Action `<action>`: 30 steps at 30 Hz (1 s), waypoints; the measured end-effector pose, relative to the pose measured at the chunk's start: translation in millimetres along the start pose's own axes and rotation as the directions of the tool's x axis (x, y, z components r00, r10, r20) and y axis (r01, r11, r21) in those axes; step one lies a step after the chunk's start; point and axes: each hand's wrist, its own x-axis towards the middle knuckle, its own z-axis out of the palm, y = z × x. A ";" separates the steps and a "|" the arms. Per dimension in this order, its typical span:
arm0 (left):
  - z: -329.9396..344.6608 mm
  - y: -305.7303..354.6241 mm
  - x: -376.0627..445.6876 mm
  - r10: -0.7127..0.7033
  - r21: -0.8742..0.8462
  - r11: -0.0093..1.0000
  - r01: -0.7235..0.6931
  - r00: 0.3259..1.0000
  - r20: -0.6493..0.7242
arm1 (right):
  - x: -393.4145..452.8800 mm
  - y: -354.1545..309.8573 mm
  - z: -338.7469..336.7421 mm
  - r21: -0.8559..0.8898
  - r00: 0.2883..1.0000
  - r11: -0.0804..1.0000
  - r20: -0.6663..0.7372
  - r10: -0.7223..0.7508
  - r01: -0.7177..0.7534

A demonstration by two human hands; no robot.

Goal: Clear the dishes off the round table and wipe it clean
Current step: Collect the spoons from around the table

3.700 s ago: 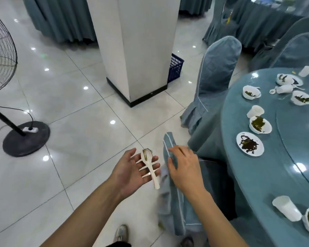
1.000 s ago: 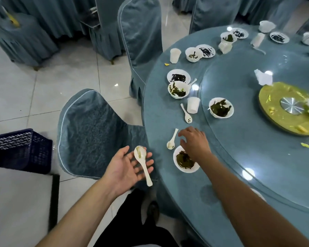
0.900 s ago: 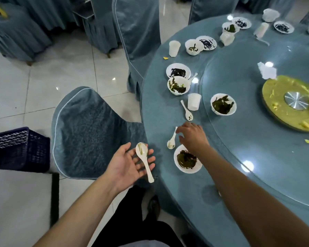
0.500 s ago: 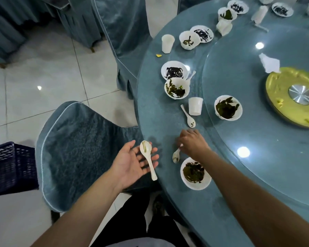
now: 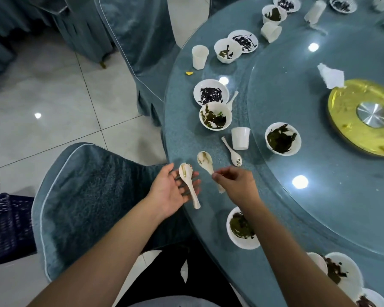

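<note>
A: Where the round table [image 5: 297, 218] curves from 12 o'clock down to 5, what borders its rim?

B: Item one, tiled floor [image 5: 60, 103], bare at 9 to 11 o'clock. Item two, covered chair [image 5: 93, 196] at 8 o'clock, its back just beside the rim. Item three, a second chair [image 5: 142, 36] at 11, also at the rim.

A: Hands?

B: Left hand [image 5: 171, 191], centre: palm up, fingers spread, a white spoon [image 5: 189, 185] lying across them. Right hand [image 5: 237, 185] pinches a second spoon [image 5: 208, 166] by its handle, lifted off the table.

A: Against half a second ago?

B: That second spoon lay on the tabletop then, under the right fingers; now it is raised, bowl toward the left hand.

A: Smaller entries?

B: Soiled bowl [image 5: 242, 231] at 5 o'clock, under the right forearm; third spoon [image 5: 232, 151] and cup [image 5: 240, 138] at 1 o'clock.
</note>
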 end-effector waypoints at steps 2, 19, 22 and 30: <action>6.4 -0.8 2.5 0.008 -0.009 1.000 -0.008 1.000 -0.016 | -9.4 -6.6 8.3 0.037 0.999 0.999 0.047 0.009 -0.011; 14.6 -5.2 21.6 -0.002 -0.073 0.997 0.003 1.000 0.025 | 83.9 18.1 -14.8 -0.789 0.987 0.603 0.019 -0.160 0.113; 7.8 -4.4 19.6 0.002 -0.078 0.997 0.000 1.000 0.020 | 101.6 23.9 -7.8 -0.864 0.983 0.485 0.055 -0.178 0.136; -4.8 -2.5 11.6 0.003 -0.091 0.996 -0.004 1.000 -0.009 | 88.5 42.6 14.4 -0.886 0.964 0.402 0.152 -0.217 0.230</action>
